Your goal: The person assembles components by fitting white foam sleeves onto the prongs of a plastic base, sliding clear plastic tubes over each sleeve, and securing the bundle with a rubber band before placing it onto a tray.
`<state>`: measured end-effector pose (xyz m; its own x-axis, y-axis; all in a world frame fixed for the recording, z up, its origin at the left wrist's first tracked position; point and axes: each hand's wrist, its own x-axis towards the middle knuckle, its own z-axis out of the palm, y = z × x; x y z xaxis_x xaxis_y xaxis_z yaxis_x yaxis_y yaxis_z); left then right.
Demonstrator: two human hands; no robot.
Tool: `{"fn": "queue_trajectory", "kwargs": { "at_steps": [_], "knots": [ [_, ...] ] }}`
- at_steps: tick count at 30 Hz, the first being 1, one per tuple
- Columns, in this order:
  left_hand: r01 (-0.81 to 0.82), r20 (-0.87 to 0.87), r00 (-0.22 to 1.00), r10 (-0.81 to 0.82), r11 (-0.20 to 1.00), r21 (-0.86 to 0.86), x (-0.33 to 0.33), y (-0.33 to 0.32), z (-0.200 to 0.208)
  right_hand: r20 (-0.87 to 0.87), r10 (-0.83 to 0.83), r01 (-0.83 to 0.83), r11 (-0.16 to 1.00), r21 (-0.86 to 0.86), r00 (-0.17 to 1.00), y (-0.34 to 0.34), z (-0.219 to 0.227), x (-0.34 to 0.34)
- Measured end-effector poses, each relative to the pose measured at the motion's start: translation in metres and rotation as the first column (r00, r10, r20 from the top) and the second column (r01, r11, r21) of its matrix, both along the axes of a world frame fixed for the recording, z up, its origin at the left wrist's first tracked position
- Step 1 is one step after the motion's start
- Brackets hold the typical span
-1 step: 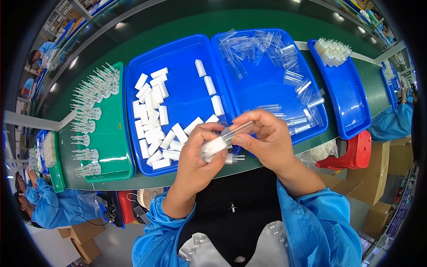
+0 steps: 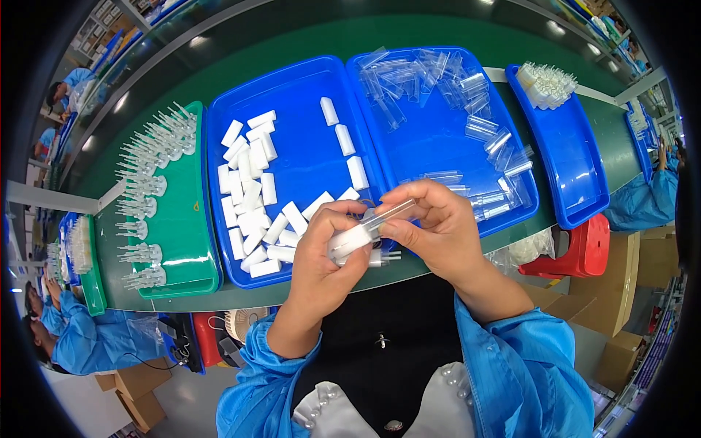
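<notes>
My left hand [image 2: 314,266] is closed around a white block [image 2: 349,242]. A clear part with thin prongs [image 2: 385,258] sticks out below the block, by the same hand; how it is held is hidden. Between the fingertips of my right hand [image 2: 447,232] is a clear plastic tube [image 2: 396,212], tilted, its lower left end at the block's end. Whether the block has entered the tube cannot be made out. Just beyond my hands, loose white blocks [image 2: 252,157] lie in a blue tray [image 2: 307,157], and clear tubes [image 2: 475,91] lie in a second blue tray [image 2: 434,142].
At the left, a green tray [image 2: 181,252] bears rows of clear pronged parts [image 2: 150,188]. A narrower blue tray [image 2: 573,164] at the right holds clustered whitish parts [image 2: 544,86]. Below it stand a red stool [image 2: 588,244] and cardboard boxes [image 2: 613,285]. People in blue sit at both sides.
</notes>
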<state>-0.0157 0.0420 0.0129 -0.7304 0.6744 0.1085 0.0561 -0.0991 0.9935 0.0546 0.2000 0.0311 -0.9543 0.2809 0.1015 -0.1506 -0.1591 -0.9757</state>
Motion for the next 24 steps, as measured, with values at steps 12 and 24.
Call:
{"fn": "queue_trajectory", "kwargs": {
  "at_steps": [12,24],
  "knots": [
    [-0.102,-0.305,0.95,0.074,0.992,-0.075,-0.003,-0.001,0.004,-0.041,-0.039,0.054,0.883,0.466,0.998,0.005,0.008,0.003],
    [-0.124,-0.447,0.891,0.076,0.989,-0.08,0.001,-0.002,0.009,-0.008,-0.066,0.067,0.991,0.116,0.998,0.001,0.003,0.005]
  ]
}}
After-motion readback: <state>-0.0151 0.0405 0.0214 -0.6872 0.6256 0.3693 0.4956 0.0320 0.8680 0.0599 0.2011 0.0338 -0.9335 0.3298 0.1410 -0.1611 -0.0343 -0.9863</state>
